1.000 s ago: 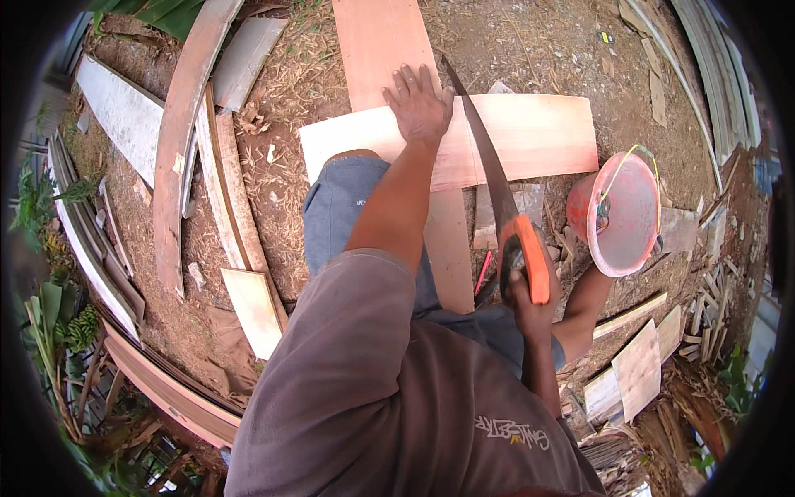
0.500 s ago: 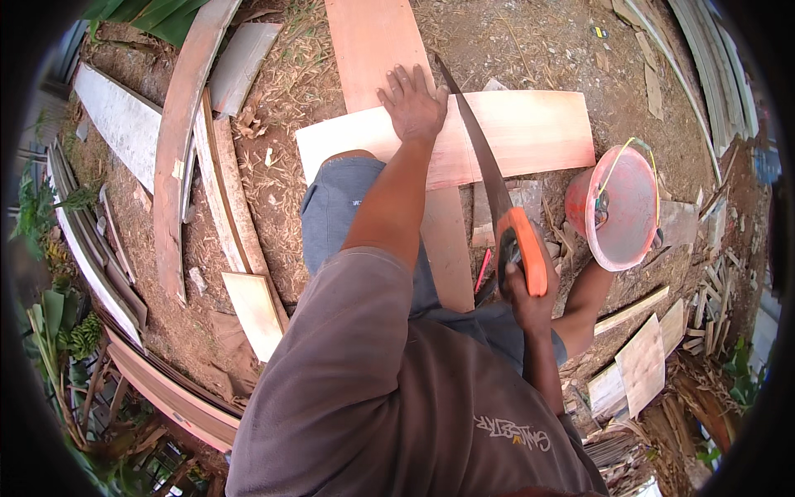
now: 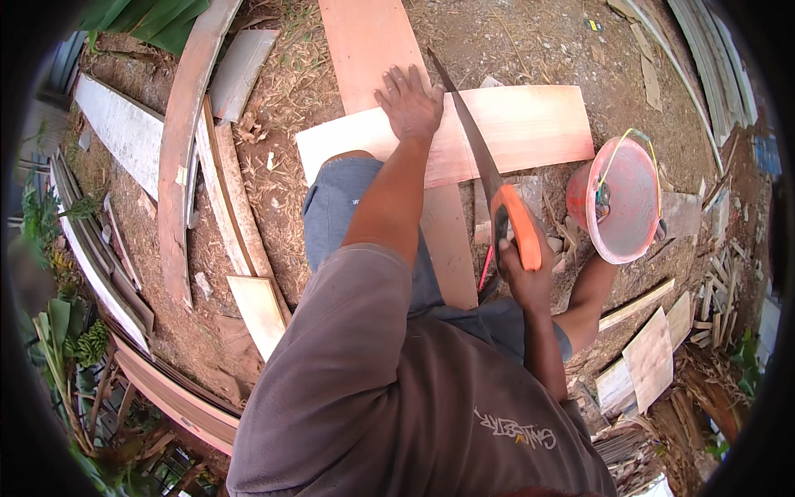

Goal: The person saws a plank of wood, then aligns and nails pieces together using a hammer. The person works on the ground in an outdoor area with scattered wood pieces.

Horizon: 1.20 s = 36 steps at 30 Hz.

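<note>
My right hand is wrapped round the orange handle of a hand saw. Its dark blade lies across a pale wooden board, and the tip points away past the board's far edge. On the same board, left of the blade, my left hand presses down flat with fingers spread. A longer reddish plank runs beneath the board, crosswise to it, and shows again on the near side. My bent left knee rests against the board's left part.
At the right stands a tilted reddish bucket with a yellow handle, beside my right leg. Long planks lie along the left. Wood offcuts are at the lower right. A small yellow-and-black object lies on the ground far off.
My right hand and the saw have shifted away from me, the blade's tip reaching farther past the board. My left hand stays on the board.
</note>
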Each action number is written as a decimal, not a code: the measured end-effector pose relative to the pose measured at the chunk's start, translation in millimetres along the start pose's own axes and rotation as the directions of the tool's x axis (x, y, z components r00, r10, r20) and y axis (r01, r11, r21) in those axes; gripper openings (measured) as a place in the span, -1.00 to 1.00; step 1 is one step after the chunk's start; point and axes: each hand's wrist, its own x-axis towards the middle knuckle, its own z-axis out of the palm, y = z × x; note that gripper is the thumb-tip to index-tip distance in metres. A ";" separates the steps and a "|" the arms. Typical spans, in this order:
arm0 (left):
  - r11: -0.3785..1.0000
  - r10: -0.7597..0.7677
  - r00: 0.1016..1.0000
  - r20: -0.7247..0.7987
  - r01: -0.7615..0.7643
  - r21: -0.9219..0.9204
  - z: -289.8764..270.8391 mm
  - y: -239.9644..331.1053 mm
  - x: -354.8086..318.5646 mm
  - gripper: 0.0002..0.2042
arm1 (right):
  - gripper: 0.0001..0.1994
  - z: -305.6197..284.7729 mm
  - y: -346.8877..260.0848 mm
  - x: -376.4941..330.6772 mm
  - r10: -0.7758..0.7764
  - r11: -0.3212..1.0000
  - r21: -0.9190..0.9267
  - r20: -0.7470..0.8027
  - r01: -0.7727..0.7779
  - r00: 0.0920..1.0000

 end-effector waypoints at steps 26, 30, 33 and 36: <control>0.996 -0.030 0.999 0.022 0.028 0.090 -3.4 4.8 1.8 -0.25 | -0.41 -5.6 18.7 2.2 0.226 0.965 0.141 -0.028 -0.220 0.974; 0.998 -0.012 1.000 0.012 0.011 0.054 -0.1 5.3 -0.9 -0.26 | -0.41 -13.8 9.2 -28.8 0.205 0.951 0.233 0.015 -0.202 0.979; 0.998 0.021 0.997 -0.075 -0.017 0.057 9.1 1.5 1.0 -0.25 | -0.39 -38.4 -33.7 -113.9 0.020 1.000 0.007 0.000 -0.020 1.000; 0.994 0.033 0.994 -0.101 -0.023 0.105 15.1 -1.3 1.9 -0.26 | -0.38 -46.7 -49.8 -124.8 0.057 0.998 0.038 0.032 -0.058 0.998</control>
